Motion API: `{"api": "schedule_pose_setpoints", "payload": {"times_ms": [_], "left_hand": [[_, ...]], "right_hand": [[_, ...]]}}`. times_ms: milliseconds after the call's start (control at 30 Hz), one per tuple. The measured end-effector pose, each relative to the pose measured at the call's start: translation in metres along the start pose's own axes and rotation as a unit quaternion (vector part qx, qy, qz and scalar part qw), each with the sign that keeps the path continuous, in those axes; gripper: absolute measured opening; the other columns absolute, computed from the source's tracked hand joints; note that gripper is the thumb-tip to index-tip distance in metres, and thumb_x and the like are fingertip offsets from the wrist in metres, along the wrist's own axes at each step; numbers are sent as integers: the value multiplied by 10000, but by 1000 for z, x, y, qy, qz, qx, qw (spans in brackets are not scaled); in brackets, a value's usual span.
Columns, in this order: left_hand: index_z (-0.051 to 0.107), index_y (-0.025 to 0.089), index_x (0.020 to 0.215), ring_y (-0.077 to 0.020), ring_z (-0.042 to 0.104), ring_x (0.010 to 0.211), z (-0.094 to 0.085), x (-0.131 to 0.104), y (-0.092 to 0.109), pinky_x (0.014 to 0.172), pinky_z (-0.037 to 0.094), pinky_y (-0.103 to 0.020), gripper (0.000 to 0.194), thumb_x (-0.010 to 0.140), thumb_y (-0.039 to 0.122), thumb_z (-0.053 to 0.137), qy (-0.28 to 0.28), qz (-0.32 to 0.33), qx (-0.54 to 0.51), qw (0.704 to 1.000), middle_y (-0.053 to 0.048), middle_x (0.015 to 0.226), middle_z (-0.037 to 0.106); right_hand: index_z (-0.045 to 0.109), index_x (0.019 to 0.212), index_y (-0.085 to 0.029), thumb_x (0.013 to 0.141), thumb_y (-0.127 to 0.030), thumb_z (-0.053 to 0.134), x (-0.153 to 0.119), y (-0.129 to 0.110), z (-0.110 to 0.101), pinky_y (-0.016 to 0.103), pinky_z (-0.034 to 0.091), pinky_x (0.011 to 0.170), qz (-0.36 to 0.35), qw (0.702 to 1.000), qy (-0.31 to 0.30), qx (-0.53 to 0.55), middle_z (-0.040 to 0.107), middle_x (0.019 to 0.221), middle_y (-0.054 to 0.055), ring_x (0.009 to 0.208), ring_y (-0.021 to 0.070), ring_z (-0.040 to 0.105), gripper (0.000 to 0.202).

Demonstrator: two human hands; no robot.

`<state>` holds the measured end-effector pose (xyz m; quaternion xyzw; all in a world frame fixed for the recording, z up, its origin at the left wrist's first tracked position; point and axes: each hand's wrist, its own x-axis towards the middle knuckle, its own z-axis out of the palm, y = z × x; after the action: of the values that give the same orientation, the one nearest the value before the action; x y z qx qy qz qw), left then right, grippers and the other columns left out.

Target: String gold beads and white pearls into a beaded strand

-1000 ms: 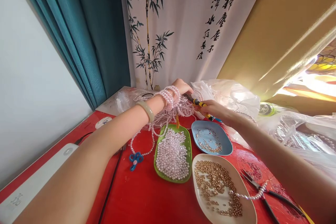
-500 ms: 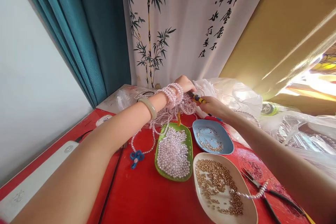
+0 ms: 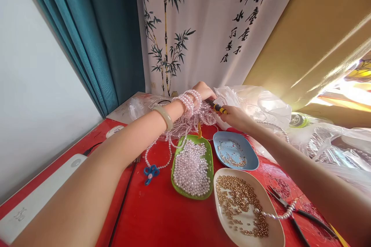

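My right hand point(image 3: 234, 116) is closed around a tool with a black-and-yellow handle point(image 3: 218, 108), whose tip points left toward my left hand. My left hand point(image 3: 203, 90) bends down over the pile of pearl bead strands point(image 3: 193, 123). Its fingers are drawn together at the tool's tip, and what they pinch is hidden. Several pearl strands point(image 3: 189, 102) loop around the left wrist, with a pale bangle point(image 3: 163, 117) behind them. One strand trails forward to a blue flower-shaped ornament point(image 3: 151, 174).
Near the hands stand a green tray point(image 3: 210, 170) of pearl beads, a blue tray point(image 3: 253, 156) with small gold pieces and a cream tray point(image 3: 224, 231) of gold beads. Black-handled pliers point(image 3: 290, 205) lie right. Plastic bags point(image 3: 261, 102) line the back; a white power strip point(image 3: 43, 191) lies left.
Both hands stay almost in place, with the tool still at my left fingers. The view has shifted very slightly.
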<state>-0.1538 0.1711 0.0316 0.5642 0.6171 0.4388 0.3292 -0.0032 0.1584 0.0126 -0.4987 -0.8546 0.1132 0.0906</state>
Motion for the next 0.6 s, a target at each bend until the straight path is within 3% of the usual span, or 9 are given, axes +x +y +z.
{"api": "schedule_pose_setpoints", "payload": {"times_ms": [233, 433, 600], "left_hand": [[618, 107, 616, -170, 565, 658, 0, 3, -1, 667, 430, -287, 109, 520, 97, 671, 9, -3, 1, 1000, -45, 573, 617], [602, 116, 593, -167, 559, 667, 0, 3, -3, 685, 421, -285, 97, 527, 79, 662, 13, -5, 6, 1000, -27, 541, 600], [603, 112, 604, -158, 557, 678, 0, 3, -4, 711, 415, -281, 92, 545, 67, 658, 8, -1, 9, 1000, -30, 548, 597]], "right_hand": [[529, 826, -145, 697, -264, 384, -5, 1, 10, 272, 271, 495, -10, 996, 68, -51, 590, 783, 122, 659, 209, 502, 227], [455, 1055, -111, 688, -314, 415, 0, 5, 15, 270, 307, 502, 5, 994, 83, -68, 603, 778, 114, 661, 218, 521, 420], [558, 853, -151, 706, -315, 394, 8, 6, 16, 269, 292, 482, 3, 994, 49, -100, 619, 743, 118, 639, 222, 545, 274]]}}
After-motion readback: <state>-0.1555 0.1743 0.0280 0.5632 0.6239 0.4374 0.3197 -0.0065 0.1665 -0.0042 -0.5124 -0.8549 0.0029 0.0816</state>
